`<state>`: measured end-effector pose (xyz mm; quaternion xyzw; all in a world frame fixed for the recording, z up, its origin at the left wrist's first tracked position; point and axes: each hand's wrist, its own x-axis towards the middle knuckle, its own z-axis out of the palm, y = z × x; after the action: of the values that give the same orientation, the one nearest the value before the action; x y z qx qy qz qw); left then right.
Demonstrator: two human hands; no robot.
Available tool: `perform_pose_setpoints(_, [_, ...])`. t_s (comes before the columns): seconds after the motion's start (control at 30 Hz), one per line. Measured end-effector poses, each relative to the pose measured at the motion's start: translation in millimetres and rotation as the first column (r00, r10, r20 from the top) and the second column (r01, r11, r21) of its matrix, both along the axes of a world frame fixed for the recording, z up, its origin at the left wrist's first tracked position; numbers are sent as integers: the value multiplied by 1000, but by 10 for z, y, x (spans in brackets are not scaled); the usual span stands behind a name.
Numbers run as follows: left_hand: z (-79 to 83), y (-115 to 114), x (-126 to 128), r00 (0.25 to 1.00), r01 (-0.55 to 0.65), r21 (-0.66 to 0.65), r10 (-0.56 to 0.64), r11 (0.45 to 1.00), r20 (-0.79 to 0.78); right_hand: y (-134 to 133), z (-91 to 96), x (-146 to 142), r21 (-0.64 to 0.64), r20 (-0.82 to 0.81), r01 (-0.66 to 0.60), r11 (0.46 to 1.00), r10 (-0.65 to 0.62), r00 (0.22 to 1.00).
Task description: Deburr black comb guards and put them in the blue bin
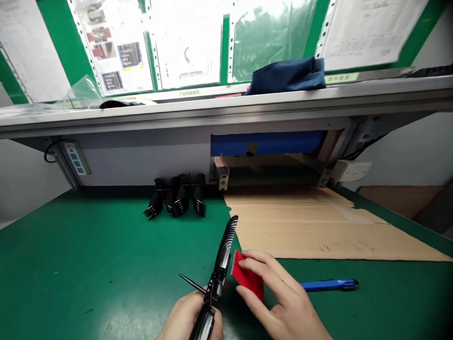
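My left hand [187, 322] is closed around the base of a black hair-clipper comb guard [222, 254], which stands tilted with its toothed tip pointing up and away. A thin black prong sticks out to the left near my fingers. My right hand [286, 302] pinches a small red card [247, 278] and presses it against the comb's right side. Both hands hover low over the green table mat [85, 274].
Several black comb guards [177, 199] lie in a cluster at the back of the mat. A flattened cardboard sheet [317, 226] covers the right side. A blue pen [329, 285] lies right of my hand. A dark blue cloth [288, 76] rests on the shelf above.
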<state>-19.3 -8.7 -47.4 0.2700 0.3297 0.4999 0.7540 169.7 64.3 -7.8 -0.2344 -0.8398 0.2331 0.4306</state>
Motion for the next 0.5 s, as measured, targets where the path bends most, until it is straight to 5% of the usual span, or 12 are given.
perform_pose_setpoints(0.13, [-11, -22, -1, 999, 23, 36, -25, 999, 30, -29, -37, -18, 143, 115, -38, 989, 22, 993])
perform_pose_setpoints(0.27, [-21, -26, -25, 1000, -4, 35, 3, 999, 30, -75, -27, -59, 226, 206, -234, 945, 189, 960])
perform_pose_setpoints(0.5, [-170, 132, -143, 988, -42, -6, 40, 999, -147, -26, -23, -60, 263, 239, -166, 950, 103, 965])
